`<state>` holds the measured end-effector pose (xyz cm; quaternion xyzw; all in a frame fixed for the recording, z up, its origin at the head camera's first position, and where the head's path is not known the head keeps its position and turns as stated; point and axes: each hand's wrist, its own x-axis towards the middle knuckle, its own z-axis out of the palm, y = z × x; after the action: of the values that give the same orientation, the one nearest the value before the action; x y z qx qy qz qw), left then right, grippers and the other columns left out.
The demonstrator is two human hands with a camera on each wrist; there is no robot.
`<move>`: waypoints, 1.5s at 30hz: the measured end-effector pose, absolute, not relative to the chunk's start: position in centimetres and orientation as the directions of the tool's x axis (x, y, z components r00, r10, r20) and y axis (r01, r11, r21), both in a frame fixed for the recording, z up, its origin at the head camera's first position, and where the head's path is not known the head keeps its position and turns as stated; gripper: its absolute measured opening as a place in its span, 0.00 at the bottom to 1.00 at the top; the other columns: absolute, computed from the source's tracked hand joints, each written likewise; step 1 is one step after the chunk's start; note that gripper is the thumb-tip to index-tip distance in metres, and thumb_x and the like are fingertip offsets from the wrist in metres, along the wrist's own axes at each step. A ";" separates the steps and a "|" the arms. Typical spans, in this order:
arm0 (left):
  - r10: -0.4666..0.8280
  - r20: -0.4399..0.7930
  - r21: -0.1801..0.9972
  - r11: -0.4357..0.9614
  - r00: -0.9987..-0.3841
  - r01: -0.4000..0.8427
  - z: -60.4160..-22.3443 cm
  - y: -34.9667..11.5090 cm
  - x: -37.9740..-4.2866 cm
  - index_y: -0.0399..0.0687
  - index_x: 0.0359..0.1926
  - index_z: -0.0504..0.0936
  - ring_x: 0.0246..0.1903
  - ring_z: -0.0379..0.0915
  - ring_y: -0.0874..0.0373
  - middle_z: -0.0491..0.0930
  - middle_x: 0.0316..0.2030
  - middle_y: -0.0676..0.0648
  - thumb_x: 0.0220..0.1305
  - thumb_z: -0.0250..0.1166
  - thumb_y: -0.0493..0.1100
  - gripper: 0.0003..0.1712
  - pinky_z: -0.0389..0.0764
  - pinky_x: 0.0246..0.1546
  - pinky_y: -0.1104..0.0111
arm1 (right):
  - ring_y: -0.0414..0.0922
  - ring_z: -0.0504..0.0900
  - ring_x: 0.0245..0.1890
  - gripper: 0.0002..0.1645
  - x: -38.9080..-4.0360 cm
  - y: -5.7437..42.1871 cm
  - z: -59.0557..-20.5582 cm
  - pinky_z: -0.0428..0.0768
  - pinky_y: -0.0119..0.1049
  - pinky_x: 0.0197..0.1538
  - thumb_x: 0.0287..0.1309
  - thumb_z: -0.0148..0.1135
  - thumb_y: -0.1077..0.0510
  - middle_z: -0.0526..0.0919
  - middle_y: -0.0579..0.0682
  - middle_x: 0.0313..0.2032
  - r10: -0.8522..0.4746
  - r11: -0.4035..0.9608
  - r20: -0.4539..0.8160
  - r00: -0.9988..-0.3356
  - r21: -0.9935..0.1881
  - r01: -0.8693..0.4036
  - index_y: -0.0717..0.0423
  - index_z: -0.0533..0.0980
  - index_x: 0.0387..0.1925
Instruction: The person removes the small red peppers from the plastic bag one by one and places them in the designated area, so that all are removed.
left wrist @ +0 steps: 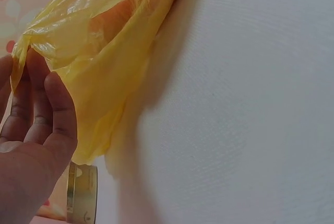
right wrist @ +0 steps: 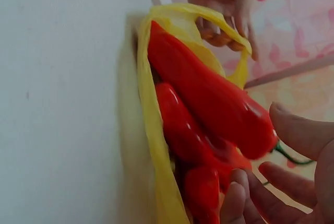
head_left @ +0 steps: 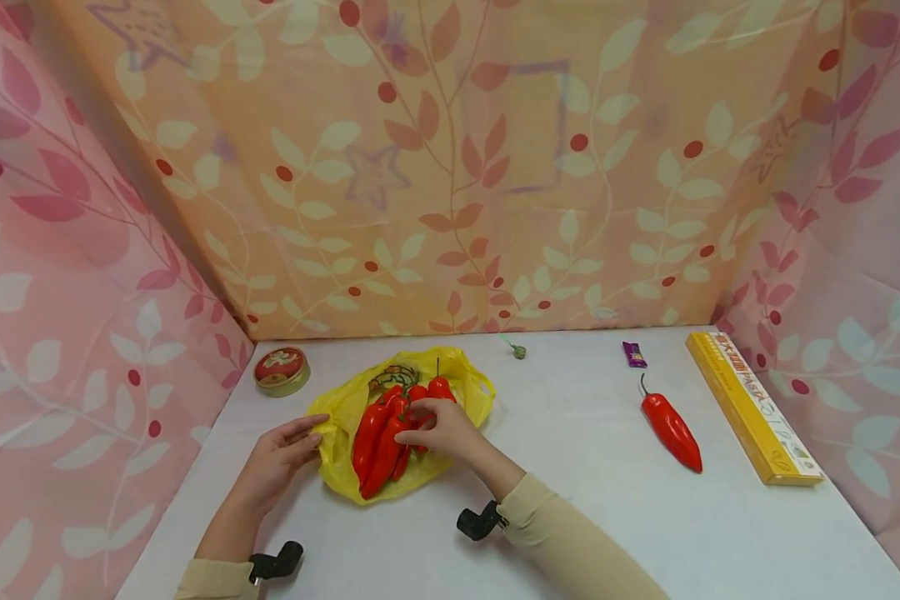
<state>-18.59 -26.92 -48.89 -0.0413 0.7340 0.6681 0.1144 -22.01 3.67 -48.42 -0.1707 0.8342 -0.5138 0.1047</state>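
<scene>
A yellow plastic bag (head_left: 476, 387) lies spread on the white table, its mouth facing up. Several glossy red chili peppers (head_left: 381, 454) are in it, along with a dark green tangle (head_left: 393, 377) that I cannot make out. My left hand (head_left: 273, 462) pinches the bag's left edge between thumb and fingers, seen closely in the left wrist view. Over the peppers is my right hand (head_left: 446, 429). In the right wrist view its thumb and fingers are spread around the stem end of a large pepper (right wrist: 214, 93), with a gap between them.
A round red-and-gold tin (head_left: 281, 372) stands left of the bag. Behind right lies a small green object (head_left: 519, 352) with a thin string. Farther right are a purple wrapped candy (head_left: 633, 354), a single red pepper (head_left: 672, 431) and a yellow pasta box (head_left: 753, 408). Patterned cloth encloses the table.
</scene>
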 end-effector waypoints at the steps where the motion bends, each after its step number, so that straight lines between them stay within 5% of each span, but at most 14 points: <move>1: 0.093 -0.219 0.972 0.102 -0.971 -0.209 -48.9 -26.9 -18.6 0.40 0.70 0.71 0.53 0.79 0.61 0.70 0.68 0.39 0.73 0.62 0.43 0.28 0.82 0.56 0.67 | 0.42 0.81 0.38 0.31 -22.0 3.4 -48.5 0.84 0.32 0.38 0.54 0.75 0.43 0.86 0.47 0.48 -0.394 0.416 -0.002 -0.919 -0.892 -0.177 0.54 0.80 0.56; 15: 0.100 -0.218 0.973 0.094 -0.971 -0.209 -49.0 -26.7 -18.9 0.40 0.69 0.71 0.53 0.79 0.61 0.71 0.66 0.41 0.73 0.62 0.44 0.28 0.82 0.55 0.68 | 0.43 0.77 0.35 0.22 -21.7 2.0 -47.5 0.83 0.32 0.33 0.55 0.76 0.47 0.84 0.44 0.45 -0.408 0.398 -0.020 -0.913 -0.904 -0.157 0.47 0.83 0.51; 18: 0.098 -0.220 0.973 0.100 -0.971 -0.210 -48.9 -26.6 -18.9 0.41 0.70 0.71 0.54 0.79 0.61 0.70 0.68 0.40 0.73 0.61 0.44 0.28 0.81 0.55 0.69 | 0.44 0.79 0.41 0.25 -21.5 2.3 -47.0 0.85 0.33 0.39 0.57 0.74 0.46 0.84 0.45 0.46 -0.407 0.366 0.004 -0.913 -0.915 -0.167 0.49 0.82 0.54; 26: 0.088 -0.234 0.969 0.106 -0.968 -0.225 -49.0 -26.4 -18.9 0.41 0.70 0.71 0.54 0.78 0.61 0.69 0.69 0.39 0.74 0.61 0.43 0.27 0.81 0.56 0.69 | 0.49 0.85 0.48 0.31 -21.2 4.2 -45.6 0.86 0.50 0.49 0.68 0.64 0.49 0.79 0.56 0.57 -0.439 0.151 -0.056 -0.897 -0.988 -0.012 0.56 0.71 0.68; 38: 0.078 -0.236 0.968 0.107 -0.969 -0.227 -49.2 -26.4 -18.8 0.42 0.69 0.72 0.54 0.79 0.61 0.72 0.67 0.41 0.73 0.62 0.44 0.27 0.82 0.54 0.69 | 0.52 0.74 0.63 0.28 -20.6 8.2 -44.3 0.81 0.48 0.61 0.80 0.41 0.48 0.69 0.56 0.68 -0.427 0.027 -0.112 -0.897 -0.993 0.111 0.49 0.63 0.74; 41: 0.077 -0.236 0.968 0.111 -0.969 -0.227 -49.1 -26.4 -18.8 0.43 0.69 0.72 0.54 0.79 0.60 0.72 0.67 0.41 0.73 0.62 0.44 0.27 0.82 0.55 0.69 | 0.53 0.73 0.64 0.30 -20.7 9.3 -44.3 0.79 0.48 0.63 0.79 0.42 0.48 0.69 0.57 0.68 -0.408 0.032 -0.102 -0.907 -0.995 0.097 0.52 0.61 0.75; 45: 0.074 -0.233 0.968 0.111 -0.970 -0.225 -49.0 -26.4 -18.7 0.42 0.69 0.72 0.53 0.79 0.60 0.73 0.65 0.42 0.73 0.61 0.43 0.27 0.82 0.54 0.69 | 0.54 0.73 0.63 0.35 -20.7 10.8 -44.5 0.82 0.47 0.59 0.73 0.55 0.49 0.71 0.57 0.67 -0.380 0.090 -0.107 -0.919 -0.993 0.078 0.52 0.59 0.76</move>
<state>-18.68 -26.39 -49.03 -0.0512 0.7368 0.6648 0.1123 -20.70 10.81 -44.54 -0.1052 0.7179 -0.6663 0.1720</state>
